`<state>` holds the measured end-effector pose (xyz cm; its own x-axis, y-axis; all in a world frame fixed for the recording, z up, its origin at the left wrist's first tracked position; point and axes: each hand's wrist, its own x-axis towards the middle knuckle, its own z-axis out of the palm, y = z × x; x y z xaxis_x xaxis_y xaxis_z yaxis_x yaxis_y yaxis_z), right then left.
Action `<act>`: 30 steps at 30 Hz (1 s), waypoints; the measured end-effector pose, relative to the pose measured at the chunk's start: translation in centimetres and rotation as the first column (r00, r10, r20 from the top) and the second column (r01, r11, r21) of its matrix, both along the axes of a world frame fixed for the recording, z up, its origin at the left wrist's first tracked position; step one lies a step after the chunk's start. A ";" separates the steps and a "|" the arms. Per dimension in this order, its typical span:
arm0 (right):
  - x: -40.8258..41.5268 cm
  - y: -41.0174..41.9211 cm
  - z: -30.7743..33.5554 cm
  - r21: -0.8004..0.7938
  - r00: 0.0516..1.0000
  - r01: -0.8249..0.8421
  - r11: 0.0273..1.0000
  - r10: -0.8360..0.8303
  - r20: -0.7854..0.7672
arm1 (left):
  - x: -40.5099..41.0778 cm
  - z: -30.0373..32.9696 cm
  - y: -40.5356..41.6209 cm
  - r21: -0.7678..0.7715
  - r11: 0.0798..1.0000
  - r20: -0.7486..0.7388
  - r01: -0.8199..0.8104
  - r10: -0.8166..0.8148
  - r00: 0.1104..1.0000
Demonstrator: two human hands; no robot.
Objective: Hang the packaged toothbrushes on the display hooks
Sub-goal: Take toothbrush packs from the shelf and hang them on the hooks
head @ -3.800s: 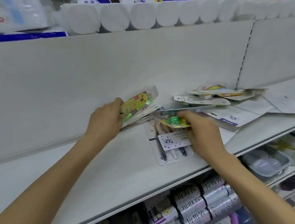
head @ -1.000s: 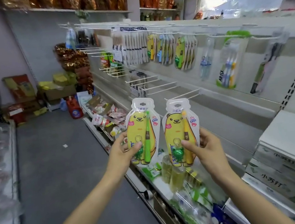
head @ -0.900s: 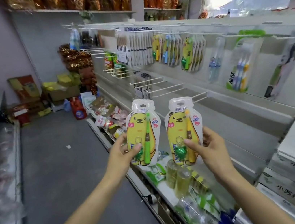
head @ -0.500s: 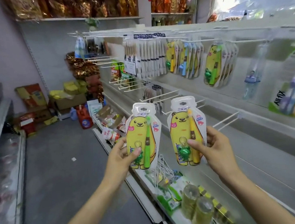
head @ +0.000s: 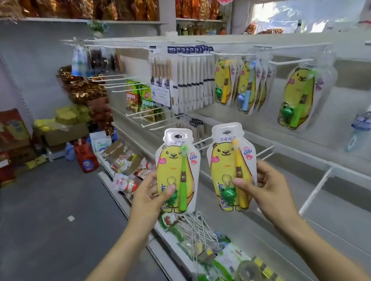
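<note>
Yellow bear-printed packs are being carried nearer the hanging green-brush pack: left hand pinching the green toothbrush pack, right hand pinching the yellow one, both below-left of it, unhung.

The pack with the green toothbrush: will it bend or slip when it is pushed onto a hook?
The green toothbrush pack stands upright from a low left hand grip, so probably fairly stiff. It seems light. Its glossy plastic may slip; the hang hole looks small.
</note>
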<state>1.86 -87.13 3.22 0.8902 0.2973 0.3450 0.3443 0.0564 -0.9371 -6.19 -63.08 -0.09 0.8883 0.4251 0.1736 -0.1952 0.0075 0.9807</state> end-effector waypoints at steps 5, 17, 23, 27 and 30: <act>2.1 4.2 0.0 0.016 0.995 0.102 0.995 -0.102 0.001 | 4.5 0.3 5.3 0.037 0.995 -0.007 0.096 -0.096 0.995; 6.7 16.3 4.8 0.112 0.915 0.387 0.915 -0.396 0.079 | 13.6 2.6 17.7 0.096 0.930 -0.017 0.356 -0.356 0.934; 8.7 21.1 7.8 0.102 0.875 0.438 0.893 -0.450 0.177 | 15.8 2.3 21.4 0.088 0.890 -0.045 0.447 -0.444 0.895; 10.1 23.1 8.9 0.106 0.847 0.481 0.870 -0.493 0.200 | 16.8 2.3 23.4 0.094 0.871 -0.049 0.483 -0.480 0.876; 11.2 24.0 9.1 0.103 0.821 0.527 0.844 -0.536 0.194 | 17.3 2.6 24.6 0.106 0.860 -0.048 0.500 -0.498 0.866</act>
<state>13.10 -63.08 12.36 0.8123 -0.2205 0.5399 0.5177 -0.1538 -0.8416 11.14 -38.49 2.53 0.9798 -0.0968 0.1748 -0.1766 -0.0102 0.9842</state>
